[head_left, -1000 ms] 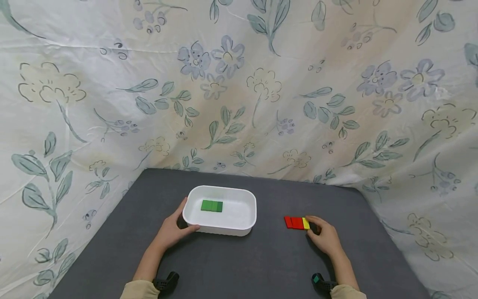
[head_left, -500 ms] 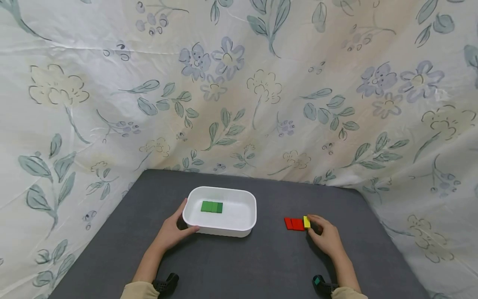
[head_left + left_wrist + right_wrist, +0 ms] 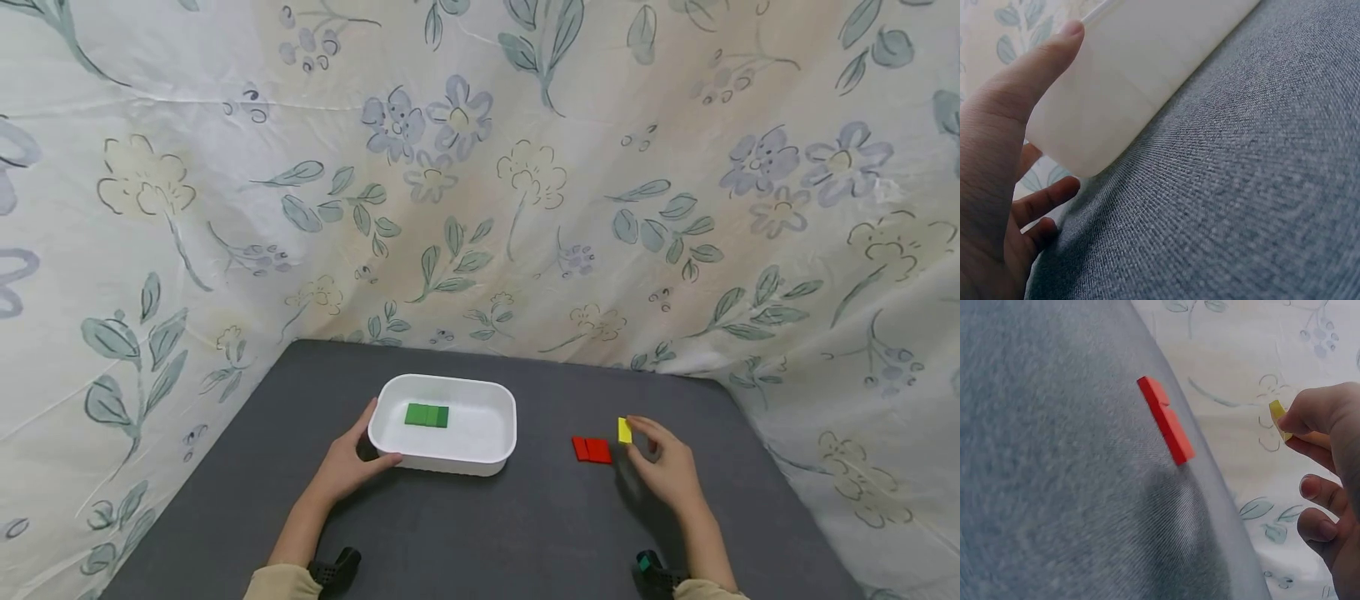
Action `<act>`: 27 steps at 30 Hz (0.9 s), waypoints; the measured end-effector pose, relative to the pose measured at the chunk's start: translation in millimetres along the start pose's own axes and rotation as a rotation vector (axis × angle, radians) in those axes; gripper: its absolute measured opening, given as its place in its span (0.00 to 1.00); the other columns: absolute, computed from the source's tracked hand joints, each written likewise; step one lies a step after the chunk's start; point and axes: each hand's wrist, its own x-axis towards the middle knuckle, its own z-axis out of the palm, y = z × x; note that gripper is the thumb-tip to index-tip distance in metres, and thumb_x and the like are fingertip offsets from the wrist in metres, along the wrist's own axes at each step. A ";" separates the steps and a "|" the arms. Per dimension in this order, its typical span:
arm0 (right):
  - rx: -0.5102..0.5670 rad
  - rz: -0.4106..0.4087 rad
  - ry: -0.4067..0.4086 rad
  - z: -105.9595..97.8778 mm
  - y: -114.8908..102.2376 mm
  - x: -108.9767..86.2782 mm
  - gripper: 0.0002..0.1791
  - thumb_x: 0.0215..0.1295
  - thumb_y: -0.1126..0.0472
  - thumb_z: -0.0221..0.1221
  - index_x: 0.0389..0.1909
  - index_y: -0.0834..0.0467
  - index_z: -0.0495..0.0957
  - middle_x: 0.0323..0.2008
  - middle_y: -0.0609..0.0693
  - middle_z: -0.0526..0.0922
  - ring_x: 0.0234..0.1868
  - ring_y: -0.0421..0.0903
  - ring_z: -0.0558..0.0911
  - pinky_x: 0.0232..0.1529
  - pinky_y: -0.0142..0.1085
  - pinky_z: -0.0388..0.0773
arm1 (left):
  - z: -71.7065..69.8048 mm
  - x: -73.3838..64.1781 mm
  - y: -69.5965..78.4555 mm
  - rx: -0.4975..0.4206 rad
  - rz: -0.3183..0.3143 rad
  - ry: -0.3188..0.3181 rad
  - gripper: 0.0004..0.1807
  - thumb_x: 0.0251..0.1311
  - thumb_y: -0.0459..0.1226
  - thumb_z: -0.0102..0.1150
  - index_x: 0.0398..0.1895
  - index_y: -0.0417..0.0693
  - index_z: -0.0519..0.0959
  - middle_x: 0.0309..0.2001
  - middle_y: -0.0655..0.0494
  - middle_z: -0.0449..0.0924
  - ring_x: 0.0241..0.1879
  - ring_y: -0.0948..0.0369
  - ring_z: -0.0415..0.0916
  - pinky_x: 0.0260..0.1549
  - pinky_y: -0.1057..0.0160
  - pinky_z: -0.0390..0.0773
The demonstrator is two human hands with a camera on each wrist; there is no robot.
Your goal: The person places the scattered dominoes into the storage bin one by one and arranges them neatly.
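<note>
Thumb and index fingertip of my right hand [image 3: 666,467] pinch a small yellow tile [image 3: 623,430], held up over the dark table. The right wrist view shows the tile's yellow end [image 3: 1275,410] poking out past the thumb, the other fingers loosely bent. Two red tiles [image 3: 597,451] lie side by side on the table, left of that hand. My left hand [image 3: 343,468] holds the left end of a white plastic tub [image 3: 480,429], thumb along its front wall [image 3: 1110,94] and fingers round the end. Inside the tub, several green tiles [image 3: 427,415] lie in a row.
A dark grey cloth [image 3: 510,533] covers the table. Behind it and along both sides hangs a pale floral curtain [image 3: 525,250]. Black wrist straps [image 3: 337,570] sit on both forearms.
My right hand has lifted the yellow tile off the table beside the red tiles and drawn it up and rightward. The left hand, tub and red tiles have stayed put.
</note>
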 end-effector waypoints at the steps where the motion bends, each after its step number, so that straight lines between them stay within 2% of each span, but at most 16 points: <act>1: -0.001 0.001 0.000 0.1 -1.7 1.0 0.22 0.63 0.71 0.71 0.60 0.61 0.86 0.58 0.60 0.86 0.29 0.37 0.67 0.22 0.31 0.62 | 0.1 0.0 -0.3 0.000 0.000 0.000 0.67 0.52 0.58 0.81 0.88 0.50 0.49 0.84 0.44 0.55 0.82 0.40 0.53 0.75 0.29 0.54; 7: 0.004 0.007 -0.015 5.5 -11.9 8.7 0.23 0.65 0.69 0.71 0.61 0.59 0.86 0.59 0.59 0.86 0.28 0.38 0.67 0.21 0.32 0.61 | -0.2 0.1 -1.1 0.004 -0.002 0.001 0.67 0.52 0.59 0.81 0.88 0.51 0.49 0.84 0.45 0.55 0.82 0.40 0.53 0.75 0.29 0.55; 15: 0.062 -0.005 -0.037 17.2 -33.1 21.8 0.23 0.64 0.69 0.70 0.62 0.60 0.85 0.61 0.59 0.85 0.31 0.46 0.71 0.17 0.32 0.60 | -1.2 0.6 1.0 0.003 0.004 0.003 0.67 0.52 0.58 0.81 0.88 0.49 0.49 0.84 0.44 0.56 0.82 0.40 0.54 0.74 0.28 0.55; 27: 0.142 -0.047 -0.081 49.2 -68.3 36.8 0.23 0.65 0.69 0.72 0.61 0.59 0.86 0.62 0.56 0.85 0.33 0.45 0.72 0.21 0.30 0.61 | -1.8 2.0 -0.3 0.009 0.015 0.006 0.67 0.53 0.58 0.81 0.87 0.48 0.49 0.84 0.42 0.55 0.81 0.38 0.54 0.74 0.27 0.56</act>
